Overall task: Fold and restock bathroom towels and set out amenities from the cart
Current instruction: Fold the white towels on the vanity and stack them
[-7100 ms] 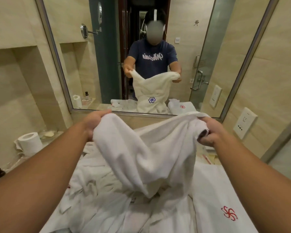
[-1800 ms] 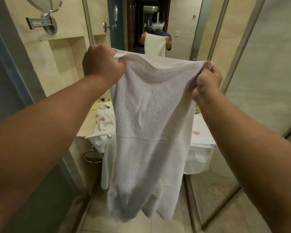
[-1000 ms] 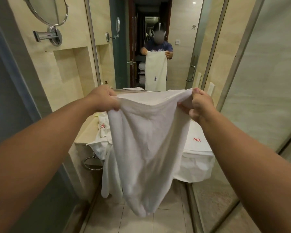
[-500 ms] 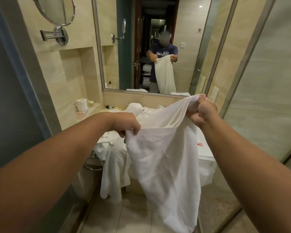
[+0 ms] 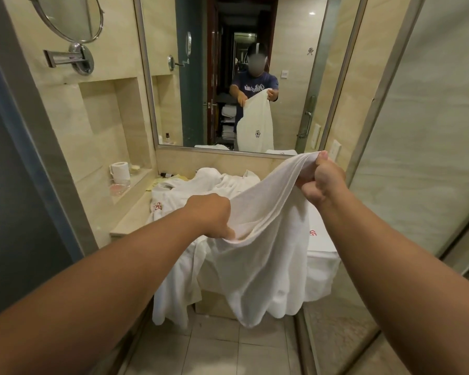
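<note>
Left hand (image 5: 211,215) has dropped lower, so towel (image 5: 255,255) edge now slants up toward 2 o'clock. Head view: both hands clench the towel's top edge, right hand (image 5: 322,182) higher. Towel hangs in front of counter (image 5: 130,217); heap of white towels (image 5: 209,182) lies at 12 o'clock.

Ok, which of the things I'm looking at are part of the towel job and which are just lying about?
Part of the job:
white towel, gripped by left hand and right hand
heap of towels on the counter
flat towel with red logo

Just lying about:
toilet roll
round wall mirror
small dark bottle, possibly an amenity
</note>
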